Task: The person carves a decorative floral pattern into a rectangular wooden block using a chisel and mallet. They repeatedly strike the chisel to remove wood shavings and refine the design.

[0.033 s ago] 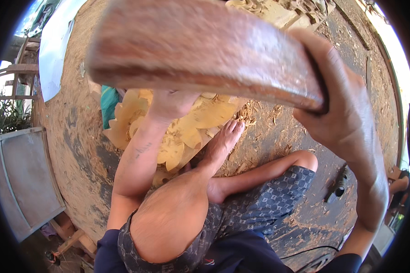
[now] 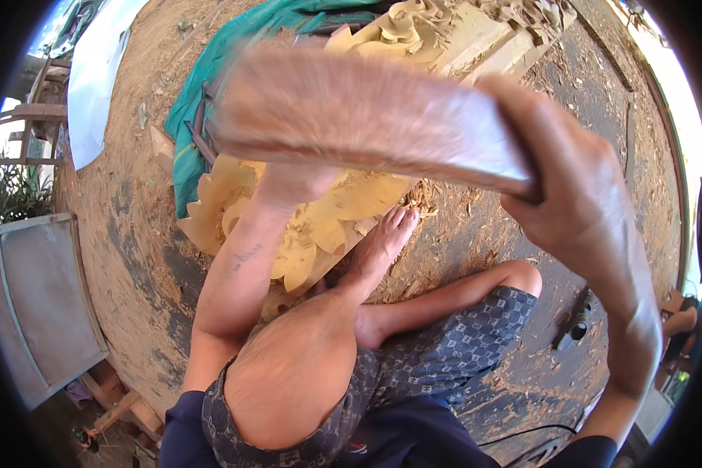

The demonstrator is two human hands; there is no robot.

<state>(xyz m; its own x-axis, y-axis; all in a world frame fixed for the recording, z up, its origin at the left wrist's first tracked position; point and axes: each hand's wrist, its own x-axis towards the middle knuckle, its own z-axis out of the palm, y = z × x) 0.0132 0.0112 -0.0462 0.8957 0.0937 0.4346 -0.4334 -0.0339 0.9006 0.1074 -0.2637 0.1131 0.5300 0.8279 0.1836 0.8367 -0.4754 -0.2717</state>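
Note:
A thick, reddish-brown wooden mallet (image 2: 366,117) spans the upper middle, its broad left end smeared by motion. My right hand (image 2: 573,175) is closed around its narrower right end. Below and behind the mallet, my left hand (image 2: 300,183) is over a pale yellow wood carving (image 2: 320,242) with scalloped, leaf-like edges. The mallet covers the fingers of that hand, so whatever they hold is hidden. My bare foot (image 2: 390,230) is beside the carving's right edge.
A green tarp (image 2: 186,168) with several dark, slender tools (image 2: 201,136) lies beyond the carving. More carved wood (image 2: 405,35) stands at the far side. Wood shavings (image 2: 425,199) litter the ground. A dark power tool (image 2: 576,320) lies right of my knee.
My right hand has brought the mallet down, away from my head and nearer my left hand. More of the tarp and far carving shows. My left arm has barely moved.

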